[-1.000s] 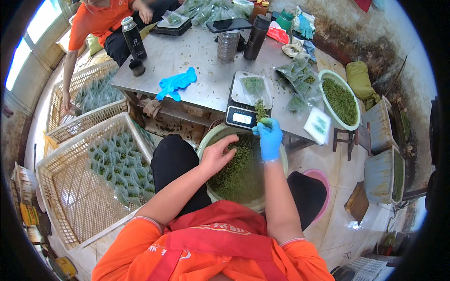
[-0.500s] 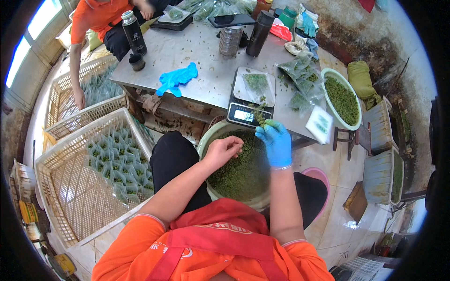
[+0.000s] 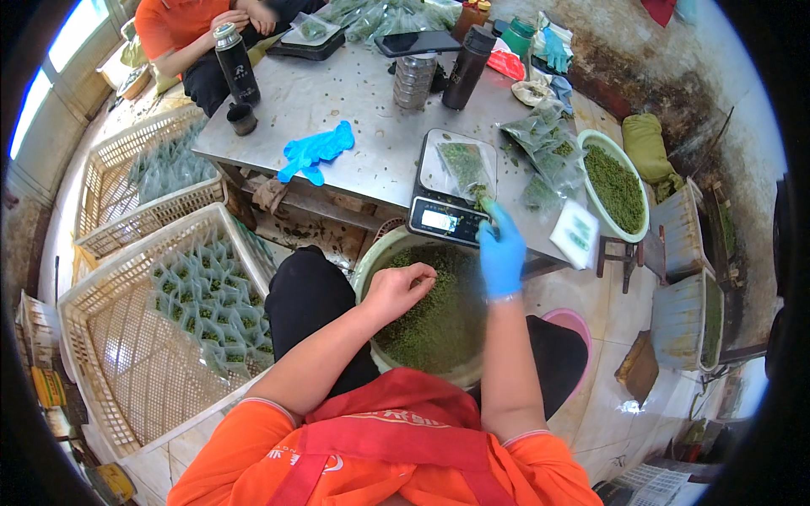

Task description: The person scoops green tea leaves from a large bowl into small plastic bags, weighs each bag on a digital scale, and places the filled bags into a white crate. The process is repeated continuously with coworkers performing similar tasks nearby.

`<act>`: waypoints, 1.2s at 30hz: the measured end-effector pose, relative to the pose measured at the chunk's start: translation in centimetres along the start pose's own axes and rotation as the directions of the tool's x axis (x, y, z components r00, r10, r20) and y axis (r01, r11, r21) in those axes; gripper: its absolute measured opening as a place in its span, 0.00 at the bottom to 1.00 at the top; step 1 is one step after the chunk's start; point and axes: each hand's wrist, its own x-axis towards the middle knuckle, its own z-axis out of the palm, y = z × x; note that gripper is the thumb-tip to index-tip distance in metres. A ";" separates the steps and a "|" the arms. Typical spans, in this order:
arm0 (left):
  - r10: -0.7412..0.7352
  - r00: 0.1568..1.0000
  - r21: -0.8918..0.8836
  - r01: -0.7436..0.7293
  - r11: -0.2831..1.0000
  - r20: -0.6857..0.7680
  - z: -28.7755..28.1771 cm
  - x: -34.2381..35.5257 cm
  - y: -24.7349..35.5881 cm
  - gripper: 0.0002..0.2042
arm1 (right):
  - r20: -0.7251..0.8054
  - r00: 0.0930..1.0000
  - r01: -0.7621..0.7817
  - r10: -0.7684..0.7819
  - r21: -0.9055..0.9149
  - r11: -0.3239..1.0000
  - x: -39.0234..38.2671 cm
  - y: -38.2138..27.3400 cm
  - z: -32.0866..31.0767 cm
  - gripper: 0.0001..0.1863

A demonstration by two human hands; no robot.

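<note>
My right hand [image 3: 502,246], in a blue glove and slightly blurred, reaches to the lower right of a digital scale [image 3: 458,145]. Its fingertips pinch a sprig of green peppercorns [image 3: 481,196] at the mouth of a clear plastic bag [image 3: 462,160] lying on the scale's plate. The bag has green peppercorns in it. Bare, my left hand [image 3: 400,293] hangs over a round tub [image 3: 366,271] filled with loose green peppercorns [image 3: 422,325]. Its fingers are curled together, and whatever they may hold is hidden.
On the metal table [image 3: 371,139] lie a blue glove [image 3: 316,152], a thermos [image 3: 236,67], a dark bottle [image 3: 469,69] and filled bags [image 3: 548,143]. Crates [image 3: 135,278] of bags stand left. A green basin [image 3: 643,202] stands right. A co-worker [image 3: 181,38] sits across.
My right hand has brought the sprig from above the tub's edge to the bag on the scale. My left hand stays nearly put. The co-worker's arm has left the far crate.
</note>
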 end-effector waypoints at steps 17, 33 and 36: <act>-0.065 0.992 -0.099 0.055 0.994 -0.104 -0.8 0.4 0.8 0.18 | 0.336 0.937 -0.031 0.092 -0.183 0.983 -6.1 1.5 1.8 0.06; 0.251 0.964 0.261 -0.265 0.928 0.087 -0.5 -0.1 0.7 0.16 | 0.162 0.974 -0.139 0.156 -0.114 0.984 -3.0 0.0 -1.4 0.15; 0.226 0.971 0.229 -0.239 0.944 0.083 -0.2 0.1 0.9 0.15 | -0.073 0.991 -0.130 0.113 -0.305 0.943 1.7 1.2 0.0 0.18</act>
